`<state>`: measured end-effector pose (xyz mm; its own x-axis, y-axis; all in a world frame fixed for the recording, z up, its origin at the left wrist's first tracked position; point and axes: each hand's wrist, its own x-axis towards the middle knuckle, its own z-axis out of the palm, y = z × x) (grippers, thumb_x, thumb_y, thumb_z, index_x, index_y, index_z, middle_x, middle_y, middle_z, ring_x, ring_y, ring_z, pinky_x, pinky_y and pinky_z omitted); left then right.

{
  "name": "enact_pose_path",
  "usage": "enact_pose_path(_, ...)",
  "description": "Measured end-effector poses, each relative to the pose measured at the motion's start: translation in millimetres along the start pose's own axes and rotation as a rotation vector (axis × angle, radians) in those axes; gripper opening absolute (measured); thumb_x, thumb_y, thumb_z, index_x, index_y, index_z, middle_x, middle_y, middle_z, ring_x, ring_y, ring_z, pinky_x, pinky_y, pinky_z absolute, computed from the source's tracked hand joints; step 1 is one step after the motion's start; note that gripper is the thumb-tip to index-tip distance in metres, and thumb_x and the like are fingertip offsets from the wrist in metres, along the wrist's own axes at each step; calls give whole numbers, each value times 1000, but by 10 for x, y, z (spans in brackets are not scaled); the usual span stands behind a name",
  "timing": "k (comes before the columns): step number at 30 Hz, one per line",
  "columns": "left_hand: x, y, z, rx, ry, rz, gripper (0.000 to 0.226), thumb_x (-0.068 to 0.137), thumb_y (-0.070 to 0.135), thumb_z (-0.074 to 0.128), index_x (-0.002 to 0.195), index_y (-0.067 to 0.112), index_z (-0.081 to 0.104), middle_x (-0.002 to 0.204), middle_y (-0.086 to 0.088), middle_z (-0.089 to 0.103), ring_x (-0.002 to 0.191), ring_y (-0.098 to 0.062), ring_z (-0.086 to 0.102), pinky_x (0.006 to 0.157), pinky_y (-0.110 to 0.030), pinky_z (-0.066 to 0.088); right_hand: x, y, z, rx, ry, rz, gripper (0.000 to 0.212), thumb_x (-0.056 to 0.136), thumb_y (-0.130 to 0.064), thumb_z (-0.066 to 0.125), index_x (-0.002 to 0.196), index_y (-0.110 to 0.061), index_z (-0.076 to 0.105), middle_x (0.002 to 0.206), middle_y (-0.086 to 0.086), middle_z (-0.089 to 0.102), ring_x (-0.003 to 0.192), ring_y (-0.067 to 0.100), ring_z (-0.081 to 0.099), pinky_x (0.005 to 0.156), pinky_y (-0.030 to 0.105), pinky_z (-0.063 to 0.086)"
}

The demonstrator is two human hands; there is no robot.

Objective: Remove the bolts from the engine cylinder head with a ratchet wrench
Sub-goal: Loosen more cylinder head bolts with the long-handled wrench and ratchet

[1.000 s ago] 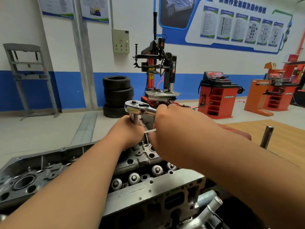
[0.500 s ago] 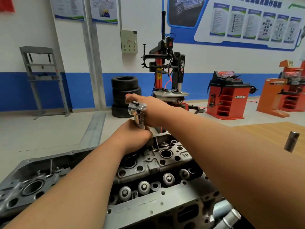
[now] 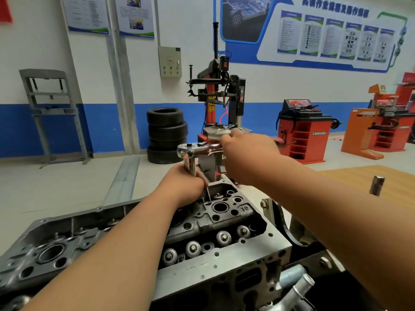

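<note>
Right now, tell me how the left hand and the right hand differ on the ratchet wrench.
The left hand wraps the upright shaft under the head of the ratchet wrench; the right hand wraps its sideways handle. The left hand sits low, close over the cylinder head; the right hand sits higher and farther off. Both grip the same tool.

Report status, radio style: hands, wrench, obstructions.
Left hand grips extension; right hand grips ratchet wrench handle. Tool stands over cylinder head, far end. No obstruction seen.
</note>
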<state>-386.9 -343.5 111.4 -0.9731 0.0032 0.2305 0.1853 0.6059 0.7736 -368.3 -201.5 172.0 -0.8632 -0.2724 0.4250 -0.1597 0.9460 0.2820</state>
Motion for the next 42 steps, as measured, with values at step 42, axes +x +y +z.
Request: enact_pose_path(42, 0, -39, -3, 198, -68, -70, 29, 80, 15, 42, 91, 11, 69, 94, -10, 68, 90, -25, 62, 83, -36, 50, -271, 157, -104, 23, -133, -52, 65, 93, -28, 49, 147, -20, 13, 145, 5, 31, 100, 28, 57, 53, 30, 37)
